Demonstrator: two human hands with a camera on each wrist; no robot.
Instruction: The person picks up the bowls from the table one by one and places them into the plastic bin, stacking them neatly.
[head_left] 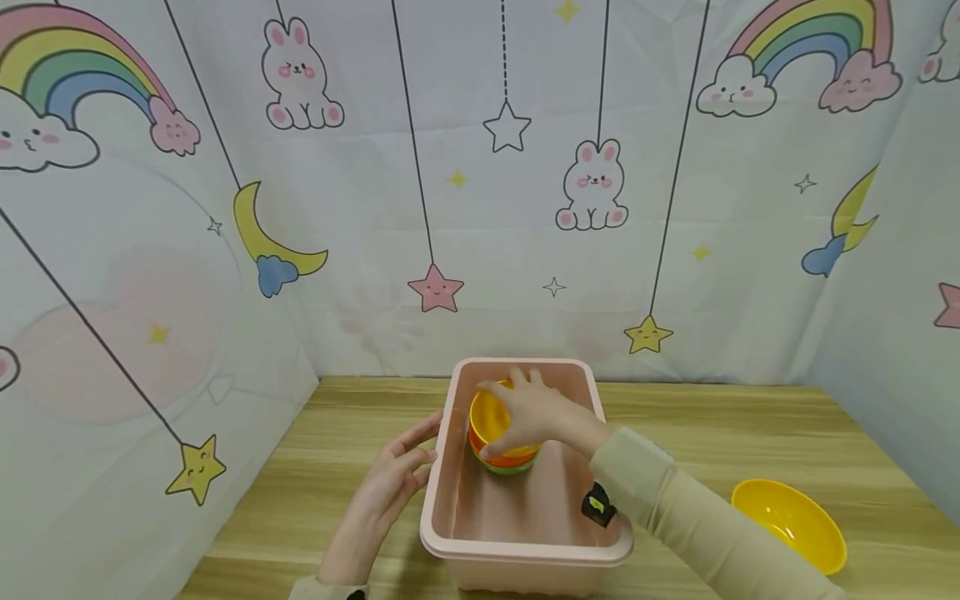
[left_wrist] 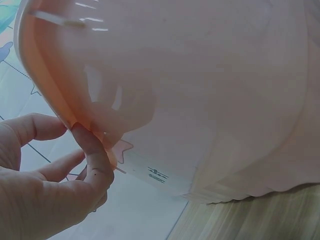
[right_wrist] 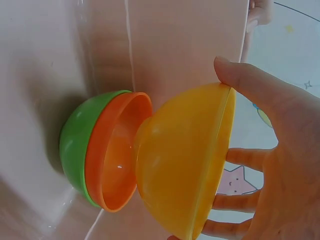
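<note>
A pink plastic bin (head_left: 525, 546) stands on the wooden table. Inside it, my right hand (head_left: 528, 412) grips a yellow bowl (head_left: 487, 417) by its rim and holds it tilted over an orange bowl (head_left: 510, 457) nested in a green bowl (head_left: 510, 469). The right wrist view shows the yellow bowl (right_wrist: 185, 160) partly set into the orange bowl (right_wrist: 117, 155), which sits in the green bowl (right_wrist: 75, 145). My left hand (head_left: 397, 475) rests with straight fingers against the bin's left outer wall; its fingertips (left_wrist: 82, 137) touch the bin's rim (left_wrist: 50, 95).
A second yellow bowl (head_left: 787, 523) lies on the table (head_left: 750, 433) to the right of the bin. Printed fabric walls with rainbows, bunnies and stars close in the back and both sides.
</note>
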